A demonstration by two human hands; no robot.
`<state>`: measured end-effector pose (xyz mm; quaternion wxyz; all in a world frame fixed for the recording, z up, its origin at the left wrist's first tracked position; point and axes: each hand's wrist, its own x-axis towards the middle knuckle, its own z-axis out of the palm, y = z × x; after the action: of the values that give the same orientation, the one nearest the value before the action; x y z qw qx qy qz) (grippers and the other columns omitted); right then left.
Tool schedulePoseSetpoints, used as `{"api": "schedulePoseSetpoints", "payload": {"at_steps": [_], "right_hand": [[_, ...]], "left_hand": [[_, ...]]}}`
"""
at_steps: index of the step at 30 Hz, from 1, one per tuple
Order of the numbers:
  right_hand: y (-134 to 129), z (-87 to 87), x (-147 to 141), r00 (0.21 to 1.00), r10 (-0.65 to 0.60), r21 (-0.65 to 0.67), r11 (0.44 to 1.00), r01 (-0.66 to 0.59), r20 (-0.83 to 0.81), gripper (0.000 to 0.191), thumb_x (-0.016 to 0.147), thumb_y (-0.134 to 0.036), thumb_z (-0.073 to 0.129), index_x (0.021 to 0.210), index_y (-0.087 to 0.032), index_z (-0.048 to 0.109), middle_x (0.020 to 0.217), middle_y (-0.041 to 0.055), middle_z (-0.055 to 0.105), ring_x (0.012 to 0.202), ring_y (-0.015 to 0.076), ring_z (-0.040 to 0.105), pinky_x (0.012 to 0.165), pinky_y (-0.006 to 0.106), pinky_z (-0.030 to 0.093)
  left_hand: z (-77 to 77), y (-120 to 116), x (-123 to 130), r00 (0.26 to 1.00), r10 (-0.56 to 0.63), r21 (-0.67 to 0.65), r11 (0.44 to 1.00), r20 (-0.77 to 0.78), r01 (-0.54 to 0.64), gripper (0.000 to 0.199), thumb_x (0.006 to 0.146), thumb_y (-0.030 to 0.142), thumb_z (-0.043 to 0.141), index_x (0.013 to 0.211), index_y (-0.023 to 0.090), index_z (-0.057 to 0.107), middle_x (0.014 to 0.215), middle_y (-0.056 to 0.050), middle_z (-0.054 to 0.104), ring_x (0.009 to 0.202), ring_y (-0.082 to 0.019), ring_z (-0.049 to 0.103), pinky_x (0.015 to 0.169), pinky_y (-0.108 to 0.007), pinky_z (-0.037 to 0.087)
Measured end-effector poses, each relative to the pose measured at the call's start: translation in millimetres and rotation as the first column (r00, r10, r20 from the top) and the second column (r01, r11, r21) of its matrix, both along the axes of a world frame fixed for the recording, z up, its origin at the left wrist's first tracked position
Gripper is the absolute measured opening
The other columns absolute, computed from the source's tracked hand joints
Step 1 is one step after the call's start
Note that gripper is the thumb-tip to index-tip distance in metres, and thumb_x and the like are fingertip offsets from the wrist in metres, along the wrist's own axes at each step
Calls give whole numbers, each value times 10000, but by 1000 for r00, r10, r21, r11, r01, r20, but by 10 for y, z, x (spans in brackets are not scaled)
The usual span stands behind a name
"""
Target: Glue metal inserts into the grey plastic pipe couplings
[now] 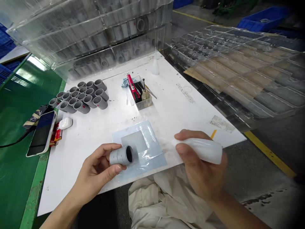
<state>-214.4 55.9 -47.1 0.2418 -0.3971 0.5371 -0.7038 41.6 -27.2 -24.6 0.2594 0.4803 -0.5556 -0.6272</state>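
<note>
My left hand [95, 168] holds a short grey cylinder [117, 156] between thumb and fingers, its dark open end facing right. The cylinder is above a light blue plastic-covered sheet [152, 160] with a grey square [140, 142] on it. To the right, my right hand [205, 171] is wrapped round a white squeeze bottle [206, 149], tilted with its thin tip toward the left. The tip is blurred and apart from the cylinder. Several similar grey cylinders [82, 106] stand grouped at the table's left.
A small clear box [145, 104] holds a red tool [133, 87] and a little bottle. Another white bottle [155, 67] stands behind. Stacked clear trays [107, 41] line the back; more trays [250, 70] lie right. A phone [41, 133] and white case [65, 123] are left.
</note>
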Motion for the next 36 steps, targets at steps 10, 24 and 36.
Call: {"api": "schedulePoseSetpoints", "payload": {"at_steps": [10, 24, 36], "right_hand": [[-110, -151, 323, 991, 14, -185, 982, -40, -136, 244, 1096, -394, 585, 996, -272, 772, 839, 43, 726, 675, 256, 624, 556, 418, 498], [-158, -167, 335, 990, 7, -123, 992, -25, -143, 256, 1092, -407, 624, 935, -272, 775, 796, 36, 730, 660, 249, 661, 522, 392, 517], [-184, -146, 340, 988, -2, -159, 987, -23, -153, 285, 1105, -408, 636, 946, -228, 789, 790, 36, 730, 600, 199, 627, 498, 350, 522]], "left_hand": [[-146, -76, 89, 981, -193, -71, 979, 9, 193, 375, 931, 289, 858, 1294, 355, 791, 897, -16, 753, 746, -146, 637, 675, -247, 507], [-185, -94, 142, 974, -196, -126, 970, 110, 209, 439, 925, 356, 855, 1352, 294, 775, 893, -49, 721, 706, -172, 596, 587, -273, 433], [-208, -81, 168, 975, -197, -132, 969, 101, 210, 461, 927, 337, 855, 1377, 302, 759, 911, -43, 747, 688, -159, 608, 568, -251, 432]]}}
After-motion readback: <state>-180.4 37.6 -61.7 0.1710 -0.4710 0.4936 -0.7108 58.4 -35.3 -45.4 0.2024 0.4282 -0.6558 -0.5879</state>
